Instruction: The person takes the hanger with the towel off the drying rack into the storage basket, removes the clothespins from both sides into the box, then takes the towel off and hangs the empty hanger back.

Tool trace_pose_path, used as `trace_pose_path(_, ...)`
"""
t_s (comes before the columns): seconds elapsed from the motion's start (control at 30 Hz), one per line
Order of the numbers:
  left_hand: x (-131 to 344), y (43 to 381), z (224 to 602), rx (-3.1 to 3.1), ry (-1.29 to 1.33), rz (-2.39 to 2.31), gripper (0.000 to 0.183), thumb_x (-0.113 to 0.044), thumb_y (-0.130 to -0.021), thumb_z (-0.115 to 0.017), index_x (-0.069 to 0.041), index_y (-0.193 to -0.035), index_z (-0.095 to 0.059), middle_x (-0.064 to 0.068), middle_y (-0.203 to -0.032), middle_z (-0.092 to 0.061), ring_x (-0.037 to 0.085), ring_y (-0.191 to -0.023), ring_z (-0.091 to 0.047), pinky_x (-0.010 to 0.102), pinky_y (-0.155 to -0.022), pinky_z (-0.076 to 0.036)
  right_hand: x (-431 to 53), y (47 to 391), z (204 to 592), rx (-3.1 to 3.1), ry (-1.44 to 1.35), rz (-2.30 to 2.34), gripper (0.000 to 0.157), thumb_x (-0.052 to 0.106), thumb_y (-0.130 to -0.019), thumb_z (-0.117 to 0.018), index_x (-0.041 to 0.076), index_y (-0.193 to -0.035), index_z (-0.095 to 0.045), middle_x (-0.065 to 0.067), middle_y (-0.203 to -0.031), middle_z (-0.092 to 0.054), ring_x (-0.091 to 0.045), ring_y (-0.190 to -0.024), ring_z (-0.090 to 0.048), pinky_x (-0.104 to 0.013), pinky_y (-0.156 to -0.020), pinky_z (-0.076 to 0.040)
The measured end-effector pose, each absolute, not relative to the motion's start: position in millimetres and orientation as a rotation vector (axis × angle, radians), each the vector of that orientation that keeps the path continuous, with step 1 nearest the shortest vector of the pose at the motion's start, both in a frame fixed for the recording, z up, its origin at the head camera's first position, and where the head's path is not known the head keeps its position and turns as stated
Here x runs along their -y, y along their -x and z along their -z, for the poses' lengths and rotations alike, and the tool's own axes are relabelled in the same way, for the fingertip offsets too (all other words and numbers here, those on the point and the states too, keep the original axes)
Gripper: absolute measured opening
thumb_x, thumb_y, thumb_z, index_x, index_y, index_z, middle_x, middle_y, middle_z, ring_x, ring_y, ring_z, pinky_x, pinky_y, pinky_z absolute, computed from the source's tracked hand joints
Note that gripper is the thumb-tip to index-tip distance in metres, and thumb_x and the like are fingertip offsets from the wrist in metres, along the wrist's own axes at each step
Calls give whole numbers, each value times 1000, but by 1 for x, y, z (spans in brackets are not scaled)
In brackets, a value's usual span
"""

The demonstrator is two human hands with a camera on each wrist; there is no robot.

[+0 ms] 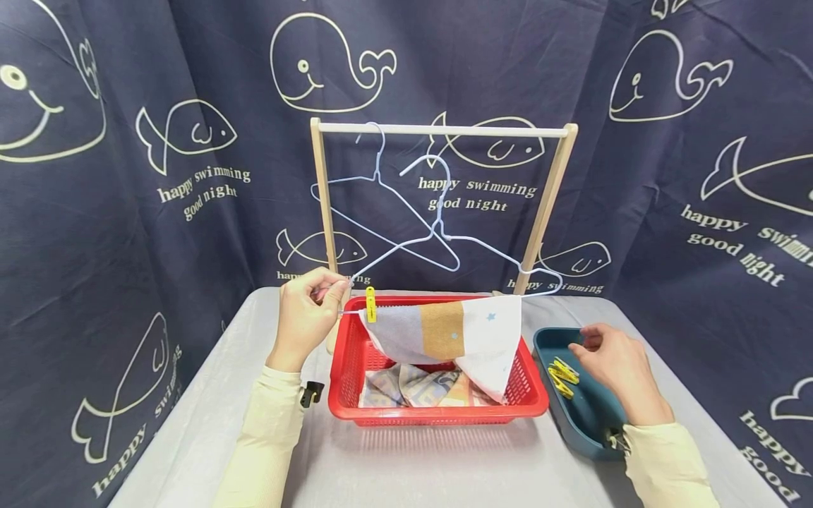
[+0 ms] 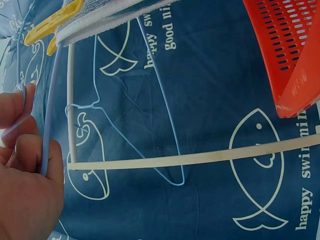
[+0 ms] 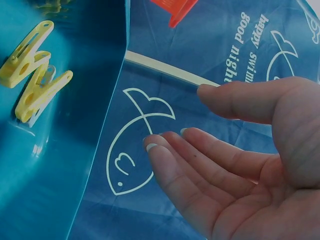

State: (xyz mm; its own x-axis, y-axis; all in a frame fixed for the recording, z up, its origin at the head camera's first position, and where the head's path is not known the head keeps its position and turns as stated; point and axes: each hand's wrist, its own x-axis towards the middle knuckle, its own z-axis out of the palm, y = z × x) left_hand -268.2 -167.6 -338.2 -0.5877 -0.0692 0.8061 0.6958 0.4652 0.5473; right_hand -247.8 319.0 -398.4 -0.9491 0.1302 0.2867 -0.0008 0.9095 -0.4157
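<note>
A: What does the head view show?

B: Left of centre, the left hand [image 1: 311, 310] pinches the lower left end of a blue hanger [image 1: 441, 230]. In the middle of the frame, a banded cloth [image 1: 444, 339] drapes from the lower bar above the red basket [image 1: 438, 413]. A yellow clip [image 1: 371, 307] fixes its upper left corner; none shows at the upper right.

A: And the right hand [image 1: 625, 374]?

B: Lower right, over the blue tray [image 1: 597, 416], near the loose clips [image 1: 562, 374]. The step looks like pegging the free corner.

A: In the left wrist view?

B: At the left edge, the fingers curl around the wire, just below the clipped corner. Keeping the bar level should stop the unpegged side slipping.

A: The right wrist view?

B: The right hand, at right, is empty, thumb and fingers loosely apart. The clips lie upper left. Pinching one by its handle ends would leave its mouth free to catch cloth and wire together.
</note>
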Motion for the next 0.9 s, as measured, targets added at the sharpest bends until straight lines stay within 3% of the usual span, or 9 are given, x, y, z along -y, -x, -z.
trace_pose_path(0.53,169,267,337,1935,523,1192,11,-1,-88,-76,-12,-84,-79,-5,-59,-46,12,-54,-40,22,-50,-29,-313,241,388,2713,58,-608,41,24,-92,-73,-5,-120,-68,-25,-104,-73,-42,-96,-68,-59,-83,-48)
trace_pose_path(0.9,168,266,336,1936,522,1187,11,-1,-88,-76,-12,-85,-79,-5,-59,-46,12,-54,-40,22,-50,-29,-288,225,357,2601,37,-618,38,26,-94,-70,2,-123,-70,-19,-104,-76,-39,-96,-71,-57,-84,-47)
